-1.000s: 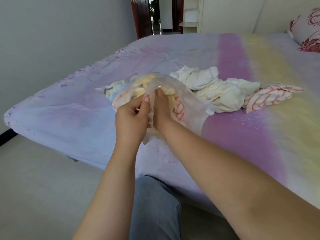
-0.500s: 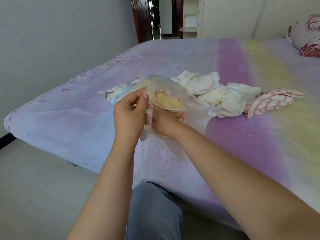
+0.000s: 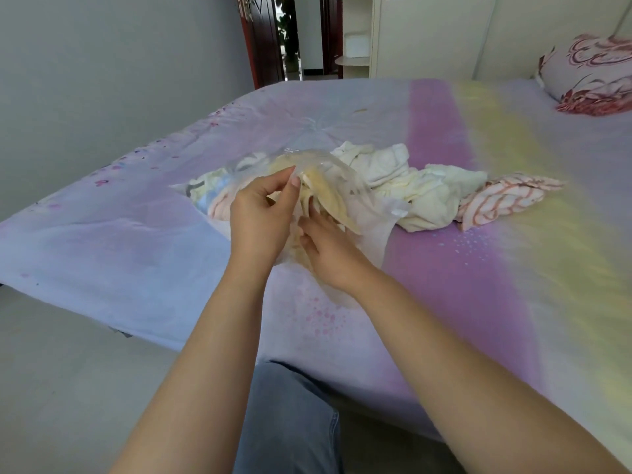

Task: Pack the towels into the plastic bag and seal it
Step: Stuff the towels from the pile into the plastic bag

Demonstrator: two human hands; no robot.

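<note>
A clear plastic bag (image 3: 367, 213) lies on the bed, with yellowish towels (image 3: 325, 195) showing through its mouth. My left hand (image 3: 261, 218) pinches the bag's upper rim between thumb and fingers. My right hand (image 3: 328, 249) is lower, its fingers on the bag's lower edge and partly inside the opening. Behind the bag lie loose white and cream towels (image 3: 420, 186) and a pink-striped towel (image 3: 506, 198). More pale towels (image 3: 213, 189) show at the bag's left, inside or behind it; I cannot tell which.
The bed (image 3: 136, 234) has a lilac, pink and yellow sheet; its near edge runs just past my wrists. A patterned pillow (image 3: 588, 73) lies at the far right. A grey wall stands on the left and an open doorway (image 3: 294, 32) behind. My jeans-clad knee (image 3: 287, 422) is below.
My right hand has dropped from the bag's rim to its lower edge. My left hand has lifted the upper rim, and the bag's mouth has widened, showing the yellowish towels.
</note>
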